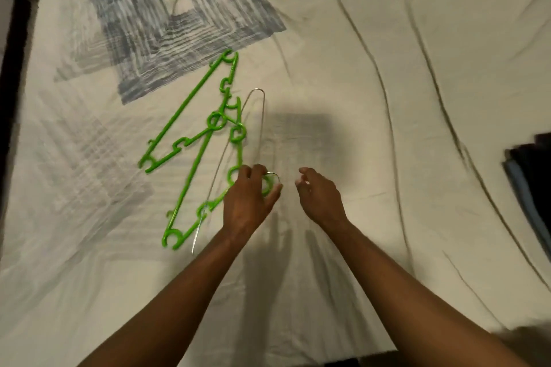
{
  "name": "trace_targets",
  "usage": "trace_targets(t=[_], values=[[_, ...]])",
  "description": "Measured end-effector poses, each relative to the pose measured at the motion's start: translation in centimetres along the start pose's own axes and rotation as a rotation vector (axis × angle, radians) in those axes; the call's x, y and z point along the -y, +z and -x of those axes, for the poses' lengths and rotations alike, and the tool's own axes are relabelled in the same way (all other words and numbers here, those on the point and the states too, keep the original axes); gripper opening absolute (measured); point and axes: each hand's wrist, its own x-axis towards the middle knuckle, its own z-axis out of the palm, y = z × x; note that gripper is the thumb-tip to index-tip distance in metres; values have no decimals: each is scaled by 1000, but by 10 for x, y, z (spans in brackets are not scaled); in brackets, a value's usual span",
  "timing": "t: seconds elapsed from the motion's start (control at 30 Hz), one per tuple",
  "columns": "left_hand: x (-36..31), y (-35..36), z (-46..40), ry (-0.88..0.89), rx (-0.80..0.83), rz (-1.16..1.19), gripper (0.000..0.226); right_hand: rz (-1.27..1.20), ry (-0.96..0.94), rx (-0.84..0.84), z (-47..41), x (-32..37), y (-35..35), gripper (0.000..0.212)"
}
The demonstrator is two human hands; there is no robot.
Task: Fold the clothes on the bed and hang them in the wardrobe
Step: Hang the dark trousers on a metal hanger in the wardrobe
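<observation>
I look down on a bed covered by a cream bedsheet (pixel 343 53) printed with a grey-blue square pattern, and I place everything against the two green plastic hangers lying on it. The far green hanger (pixel 190 116) lies slanted towards the printed square; the near green hanger (pixel 205 176) overlaps its lower end and stretches back towards me. A thin wire hanger (pixel 255 116) lies across the near green one, its bend pointing away from me. My left hand (pixel 249 199) rests on the near green hanger's hook end, fingers curled down around the green ring and thumb spread to the right; I cannot tell how firmly it grips. My right hand (pixel 317 195) hovers just to the right of that hook, apart from it, fingers loosely curled and holding nothing. Well to the right of the hangers, at the frame's edge, sits a stack of folded dark and blue clothes (pixel 530 188).
</observation>
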Motion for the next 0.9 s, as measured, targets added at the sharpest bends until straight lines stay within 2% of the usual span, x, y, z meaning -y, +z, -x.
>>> trace_targets(t=[0.17,0.33,0.43,0.6,0.7,0.8,0.9], values=[[-74,52,-4,282,118,17,40,-218,180,-112,15,-54,-42,31],[-132,102,-24,558,185,-100,43,-216,352,-242,38,-130,-93,29],[-163,126,-45,615,188,-162,43,-239,409,-336,49,-170,-120,27],[-205,157,-81,570,162,-264,40,-336,453,-482,60,-218,-162,27],[-221,166,-95,451,187,-307,38,-383,453,-610,67,-237,-185,26],[-239,179,-91,344,128,-363,37,-383,468,-778,82,-265,-211,25],[-271,192,-70,368,74,-347,43,-425,522,-989,99,-290,-235,20]])
